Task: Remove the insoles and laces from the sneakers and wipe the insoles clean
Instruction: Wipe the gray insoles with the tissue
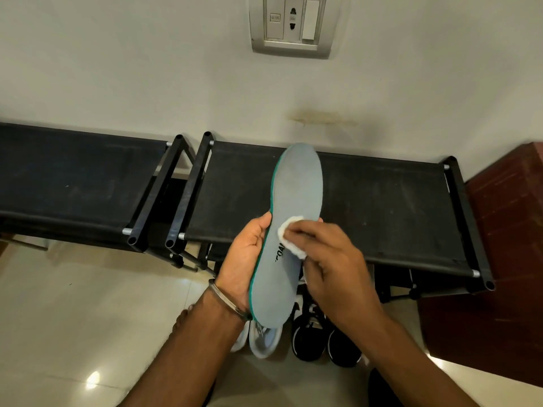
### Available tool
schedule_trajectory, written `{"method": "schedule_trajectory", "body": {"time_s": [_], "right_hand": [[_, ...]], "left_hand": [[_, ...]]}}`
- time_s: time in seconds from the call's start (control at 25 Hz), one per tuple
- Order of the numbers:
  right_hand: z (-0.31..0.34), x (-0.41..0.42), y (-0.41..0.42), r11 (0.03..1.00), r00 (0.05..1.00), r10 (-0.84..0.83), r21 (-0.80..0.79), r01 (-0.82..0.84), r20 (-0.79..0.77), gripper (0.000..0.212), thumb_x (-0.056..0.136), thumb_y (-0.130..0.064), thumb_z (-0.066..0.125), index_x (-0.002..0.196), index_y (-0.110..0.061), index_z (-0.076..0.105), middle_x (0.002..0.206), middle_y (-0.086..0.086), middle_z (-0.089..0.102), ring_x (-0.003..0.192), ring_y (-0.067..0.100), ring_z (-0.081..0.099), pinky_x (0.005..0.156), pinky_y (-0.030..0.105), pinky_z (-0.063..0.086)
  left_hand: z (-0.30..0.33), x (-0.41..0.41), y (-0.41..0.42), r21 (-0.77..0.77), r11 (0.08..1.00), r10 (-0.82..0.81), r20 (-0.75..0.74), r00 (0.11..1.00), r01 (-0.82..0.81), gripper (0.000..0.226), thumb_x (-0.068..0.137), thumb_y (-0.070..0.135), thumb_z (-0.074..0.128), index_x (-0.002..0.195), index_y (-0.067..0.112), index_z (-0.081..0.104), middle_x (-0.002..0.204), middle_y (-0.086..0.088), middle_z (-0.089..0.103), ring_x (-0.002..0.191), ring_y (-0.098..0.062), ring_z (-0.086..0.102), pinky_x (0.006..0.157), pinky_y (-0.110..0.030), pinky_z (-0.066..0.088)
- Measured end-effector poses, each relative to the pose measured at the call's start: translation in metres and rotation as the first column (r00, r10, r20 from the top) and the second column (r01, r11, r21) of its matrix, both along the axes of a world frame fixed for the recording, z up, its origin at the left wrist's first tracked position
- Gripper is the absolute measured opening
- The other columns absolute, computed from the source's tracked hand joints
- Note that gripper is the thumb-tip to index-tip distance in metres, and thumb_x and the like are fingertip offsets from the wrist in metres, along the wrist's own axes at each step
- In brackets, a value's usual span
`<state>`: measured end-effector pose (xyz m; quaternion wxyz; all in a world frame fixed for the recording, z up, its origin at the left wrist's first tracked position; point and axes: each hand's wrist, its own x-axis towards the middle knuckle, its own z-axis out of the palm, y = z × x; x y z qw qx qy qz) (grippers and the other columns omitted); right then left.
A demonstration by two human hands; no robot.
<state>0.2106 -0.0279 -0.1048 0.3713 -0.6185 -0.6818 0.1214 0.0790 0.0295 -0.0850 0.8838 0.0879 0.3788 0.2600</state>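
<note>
Left hand (245, 254) grips the insole (289, 230) from beneath; right hand (332, 259) pinches a white wipe (289, 235) just above that grip. Hard pressure could flex the unsupported toe.

black letters, partly covered and read roughly as "foa", are printed on the grey, green-edged foam insole (293, 207).

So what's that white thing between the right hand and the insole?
A small white pad. The right hand pinches it and presses it onto the grey insole, which the left hand holds, in the head view.
</note>
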Motion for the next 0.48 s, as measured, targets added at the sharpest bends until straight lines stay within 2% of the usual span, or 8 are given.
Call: {"method": "schedule_trajectory", "body": {"time_s": [0.08,0.12,0.2,0.24,0.28,0.36,0.4,0.48], "right_hand": [[-0.002,0.009,0.004,0.988,0.988,-0.152,-0.025,0.152,0.001,0.031,0.085,0.002,0.058,0.113,-0.004,0.072,0.118,0.01,0.067,0.107,0.024,0.061,0.102,0.006,0.035],[-0.001,0.004,0.001,0.992,0.992,-0.127,-0.016,0.127,-0.006,0.031,0.087,-0.001,0.056,0.114,-0.004,0.071,0.119,0.01,0.066,0.109,0.023,0.06,0.103,0.007,0.034],[0.0,-0.014,-0.006,1.0,0.999,0.025,0.018,-0.024,-0.026,0.036,0.089,-0.004,0.049,0.117,-0.005,0.07,0.122,0.009,0.065,0.115,0.019,0.056,0.107,0.016,0.037],[-0.002,-0.016,-0.007,0.997,0.998,0.068,0.03,-0.068,-0.012,0.035,0.088,-0.003,0.049,0.117,-0.004,0.07,0.122,0.01,0.065,0.115,0.019,0.055,0.107,0.02,0.039],[-0.003,-0.011,-0.004,0.998,0.999,0.047,0.034,-0.047,0.02,0.032,0.088,-0.003,0.053,0.115,-0.003,0.071,0.12,0.01,0.066,0.113,0.019,0.056,0.105,0.023,0.042],[-0.004,0.0,0.003,0.995,0.994,-0.1,0.022,0.099,0.041,0.031,0.084,-0.003,0.059,0.112,-0.004,0.072,0.117,0.01,0.067,0.109,0.021,0.059,0.1,0.028,0.047],[-0.005,0.0,0.003,0.994,0.994,-0.105,0.023,0.104,0.026,0.032,0.084,-0.002,0.058,0.113,-0.005,0.072,0.118,0.009,0.067,0.109,0.021,0.059,0.099,0.027,0.047],[-0.001,-0.014,-0.005,0.999,0.999,0.024,0.041,-0.023,-0.023,0.035,0.088,-0.002,0.052,0.117,-0.005,0.07,0.122,0.01,0.066,0.116,0.018,0.055,0.104,0.023,0.042]], "left_hand": [[-0.004,0.0,0.0,0.046,0.999,0.024,-0.037,0.999,-0.022,0.048,0.094,0.045,0.05,0.123,0.011,0.065,0.121,-0.014,0.061,0.108,-0.028,0.058,0.107,-0.041,0.037],[-0.006,0.0,0.0,0.029,0.999,0.016,-0.031,0.999,-0.016,0.05,0.095,0.045,0.048,0.126,0.01,0.064,0.124,-0.014,0.06,0.113,-0.028,0.058,0.109,-0.041,0.036],[-0.004,-0.001,0.002,-0.027,1.0,-0.012,0.027,1.0,0.012,0.061,0.096,0.051,0.041,0.137,0.007,0.054,0.141,-0.015,0.052,0.132,-0.026,0.048,0.116,-0.036,0.03],[-0.002,-0.002,0.001,-0.04,0.999,-0.02,0.048,0.999,0.022,0.066,0.096,0.054,0.039,0.138,0.006,0.052,0.144,-0.014,0.05,0.135,-0.026,0.045,0.117,-0.036,0.028],[-0.001,-0.003,0.001,-0.026,1.0,-0.01,0.047,0.999,0.011,0.066,0.096,0.056,0.038,0.137,0.007,0.053,0.141,-0.014,0.052,0.132,-0.026,0.048,0.117,-0.038,0.029],[-0.004,-0.004,0.0,0.006,1.0,0.008,0.041,0.999,-0.009,0.06,0.095,0.052,0.044,0.134,0.009,0.058,0.13,-0.013,0.06,0.116,-0.026,0.058,0.114,-0.041,0.034],[-0.005,-0.004,0.0,0.002,1.0,-0.008,0.053,0.999,0.008,0.06,0.094,0.052,0.045,0.135,0.008,0.056,0.131,-0.012,0.059,0.116,-0.025,0.057,0.111,-0.039,0.035],[-0.005,-0.004,0.001,-0.032,0.998,-0.044,0.103,0.994,0.048,0.067,0.095,0.055,0.043,0.14,0.006,0.049,0.142,-0.012,0.051,0.13,-0.023,0.05,0.11,-0.033,0.038]]}}
